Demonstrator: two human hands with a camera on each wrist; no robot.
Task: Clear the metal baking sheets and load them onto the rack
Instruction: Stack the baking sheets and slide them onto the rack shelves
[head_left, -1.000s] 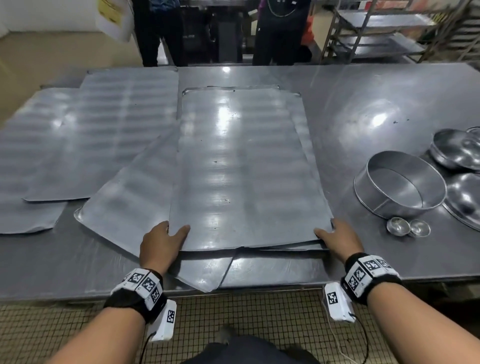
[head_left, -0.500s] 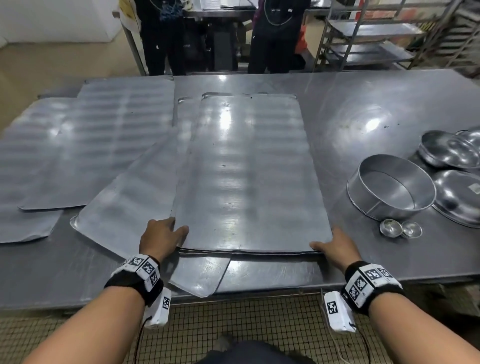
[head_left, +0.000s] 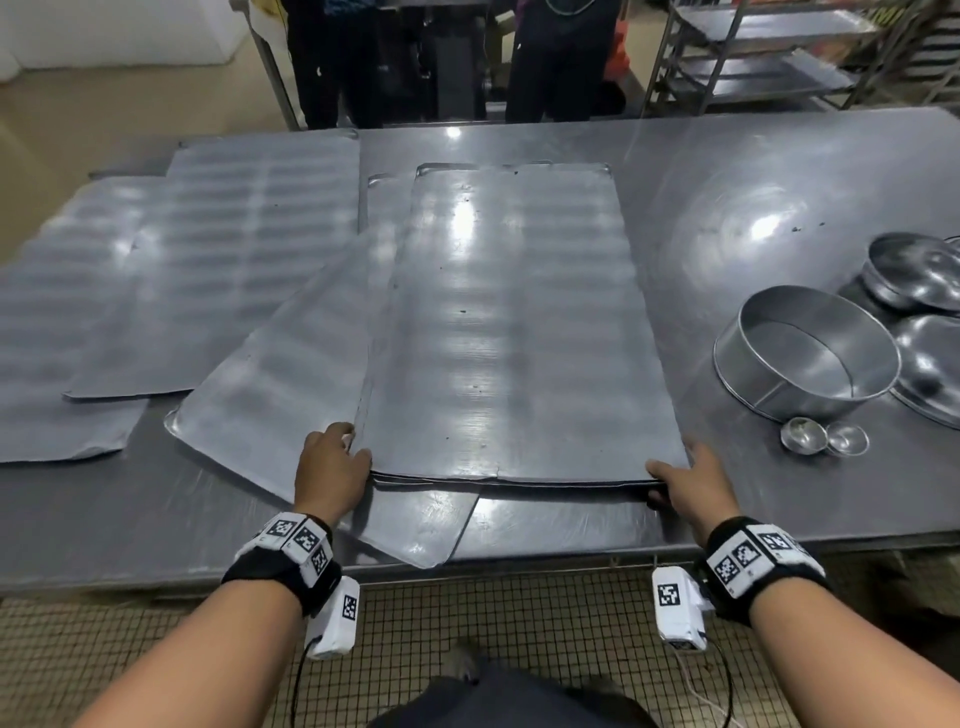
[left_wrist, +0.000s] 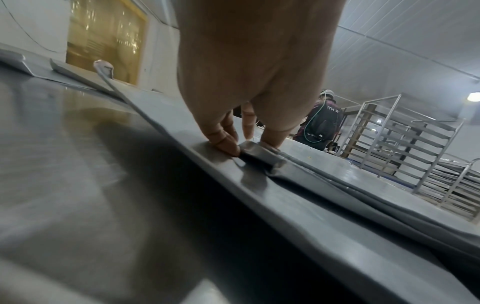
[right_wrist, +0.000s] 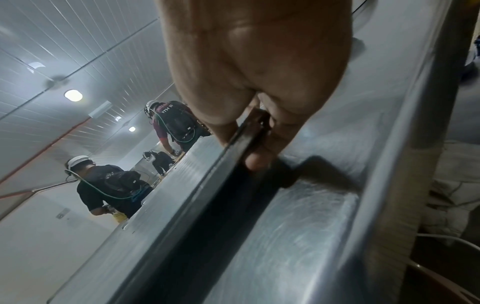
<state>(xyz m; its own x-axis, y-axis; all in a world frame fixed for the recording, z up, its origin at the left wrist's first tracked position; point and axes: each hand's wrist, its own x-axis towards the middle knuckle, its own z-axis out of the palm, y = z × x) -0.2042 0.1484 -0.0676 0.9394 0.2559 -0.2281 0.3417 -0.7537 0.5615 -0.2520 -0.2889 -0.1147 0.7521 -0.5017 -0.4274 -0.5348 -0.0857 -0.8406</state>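
The baking sheets (head_left: 514, 332) are dull grey metal with rippled glare and dark specks, the tabletop (head_left: 727, 208) is brushed steel with swirl scratches, the round pan (head_left: 808, 353) is shinier metal, and the wristbands (head_left: 763, 561) look like black cloth.

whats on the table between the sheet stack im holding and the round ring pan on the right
Nothing: in the head view the steel table is bare between the sheet stack and the ring pan. The two small cups sit nearer, below the pan.
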